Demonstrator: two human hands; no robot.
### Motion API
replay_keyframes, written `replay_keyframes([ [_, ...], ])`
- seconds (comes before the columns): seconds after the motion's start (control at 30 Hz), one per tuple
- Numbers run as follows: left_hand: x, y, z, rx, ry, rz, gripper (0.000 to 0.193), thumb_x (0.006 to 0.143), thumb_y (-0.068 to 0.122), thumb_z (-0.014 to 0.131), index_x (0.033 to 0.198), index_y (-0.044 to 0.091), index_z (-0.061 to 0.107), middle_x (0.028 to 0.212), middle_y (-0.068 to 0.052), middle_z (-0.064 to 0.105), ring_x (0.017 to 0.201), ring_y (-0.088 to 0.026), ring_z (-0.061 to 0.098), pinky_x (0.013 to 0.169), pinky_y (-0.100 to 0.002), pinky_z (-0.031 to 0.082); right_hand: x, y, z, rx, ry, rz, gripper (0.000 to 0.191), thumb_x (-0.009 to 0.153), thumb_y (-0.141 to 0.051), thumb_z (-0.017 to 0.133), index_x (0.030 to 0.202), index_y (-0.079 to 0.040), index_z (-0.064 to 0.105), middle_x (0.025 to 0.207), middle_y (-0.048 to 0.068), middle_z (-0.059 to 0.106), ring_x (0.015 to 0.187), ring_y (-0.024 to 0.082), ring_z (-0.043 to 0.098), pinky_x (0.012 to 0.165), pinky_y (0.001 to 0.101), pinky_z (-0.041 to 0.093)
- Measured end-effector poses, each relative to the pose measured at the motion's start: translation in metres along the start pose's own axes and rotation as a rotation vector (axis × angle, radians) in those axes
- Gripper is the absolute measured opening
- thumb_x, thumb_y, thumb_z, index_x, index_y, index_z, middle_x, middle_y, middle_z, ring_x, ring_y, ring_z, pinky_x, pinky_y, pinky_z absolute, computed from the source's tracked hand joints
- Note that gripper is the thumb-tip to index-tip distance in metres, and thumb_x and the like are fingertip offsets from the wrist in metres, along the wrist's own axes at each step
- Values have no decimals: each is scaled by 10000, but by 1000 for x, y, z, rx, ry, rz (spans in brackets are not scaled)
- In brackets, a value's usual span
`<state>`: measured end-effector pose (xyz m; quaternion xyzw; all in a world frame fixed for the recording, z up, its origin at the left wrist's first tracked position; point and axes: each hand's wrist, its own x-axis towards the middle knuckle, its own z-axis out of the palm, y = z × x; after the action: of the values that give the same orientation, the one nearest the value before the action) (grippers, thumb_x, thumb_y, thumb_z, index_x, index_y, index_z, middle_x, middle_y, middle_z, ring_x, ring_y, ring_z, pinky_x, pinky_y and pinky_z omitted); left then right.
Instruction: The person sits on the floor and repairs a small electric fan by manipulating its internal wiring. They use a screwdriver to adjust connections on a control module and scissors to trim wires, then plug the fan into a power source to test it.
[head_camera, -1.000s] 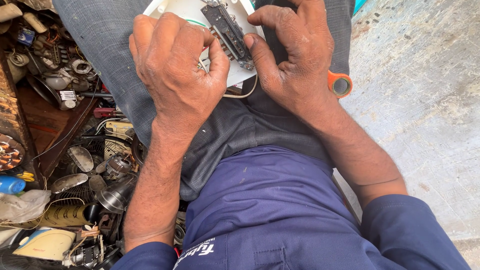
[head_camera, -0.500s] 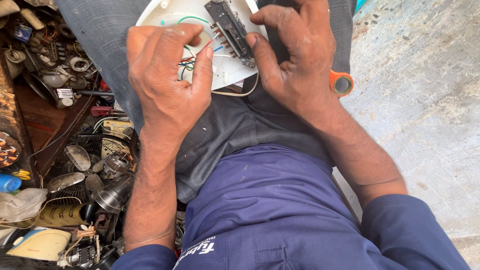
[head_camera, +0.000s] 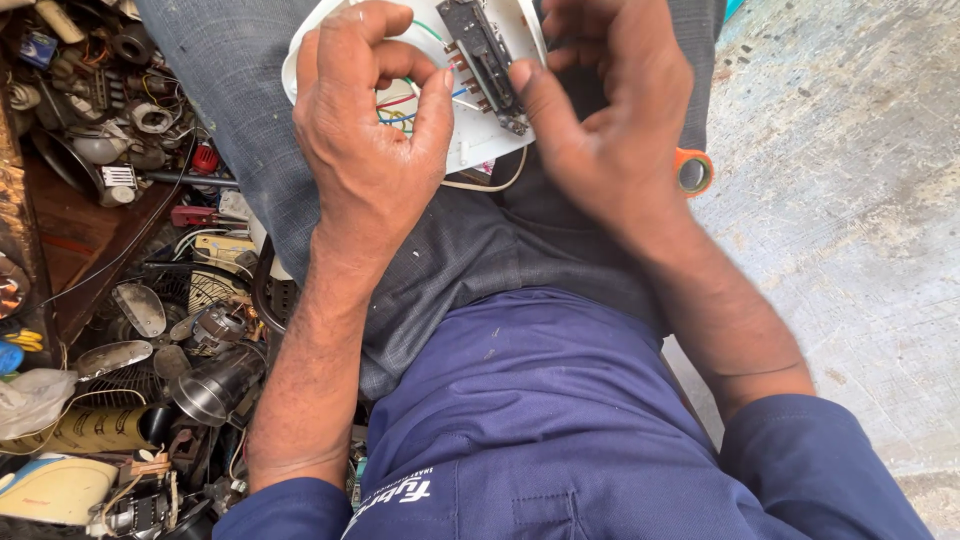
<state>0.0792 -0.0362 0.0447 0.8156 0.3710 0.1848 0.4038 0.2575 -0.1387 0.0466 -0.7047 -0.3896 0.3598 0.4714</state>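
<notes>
Since half a second ago, the left hand has slid a little toward the middle of the white housing, its thumb now closer to the dark switch block, while the right hand has stayed at the housing's right side.

From the head camera: the white plastic housing lies on the person's lap, on grey trousers, its inside turned up. The left hand curls over its left half, fingers bent above the coloured wires, thumb pressing on the white plastic; whether it pinches a wire cannot be told. The right hand clasps the housing's right edge, its thumb tip touching the lower end of the switch block. A pale cord loops out from under the housing. An orange ring, perhaps a tool handle, shows just beyond the right wrist. On the left, a wooden tray and floor hold scrap parts: a metal funnel, coils, small motors. Bare concrete lies to the right.
</notes>
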Motion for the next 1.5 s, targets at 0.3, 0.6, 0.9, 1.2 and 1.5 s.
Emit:
replay_keyframes([
  [0.3, 3, -2, 4, -195, 1, -150, 431, 945, -18, 789, 1258, 34, 497, 926, -35, 740, 860, -144, 684, 846, -307, 531, 9, -7, -14, -286, -37, -79, 226, 985, 7, 805, 1142, 3, 643, 908, 111, 646, 748, 172, 612, 646, 331, 486],
  [0.6, 2, -1, 1, -163, 10, -32, 435, 978, -65, 775, 1286, 30, 483, 969, -62, 746, 1001, -209, 718, 976, -328, 505, -26, -25, 29, -127, -153, 91, 337, 974, -19, 776, 1285, -44, 649, 866, 30, 676, 627, 52, 608, 578, 220, 491],
  [0.9, 2, -1, 18, -187, 112, -97, 547, 982, -59, 776, 1343, 23, 373, 950, -42, 734, 855, -152, 688, 848, -319, 542, -48, -19, 41, 554, -272, 528, 523, 1067, -83, 626, 1548, -26, 430, 843, 29, 673, 625, 27, 559, 573, 199, 463],
  [1.2, 5, -11, 19, -219, 101, -112, 549, 962, -75, 843, 1257, 27, 393, 969, -123, 712, 772, -118, 681, 683, -222, 567, -38, -2, 71, 813, -185, 818, 152, 1039, -128, 607, 1125, -7, 640, 738, 15, 639, 533, 40, 527, 462, 180, 398],
  [1.5, 8, -22, 19, -592, -27, -276, 501, 982, -129, 735, 1276, -47, 337, 1098, -188, 744, 739, -108, 738, 587, -214, 599, -47, 8, 78, 692, -115, 722, 141, 1064, -165, 611, 1041, -25, 612, 700, 1, 623, 516, 33, 514, 464, 187, 403],
])
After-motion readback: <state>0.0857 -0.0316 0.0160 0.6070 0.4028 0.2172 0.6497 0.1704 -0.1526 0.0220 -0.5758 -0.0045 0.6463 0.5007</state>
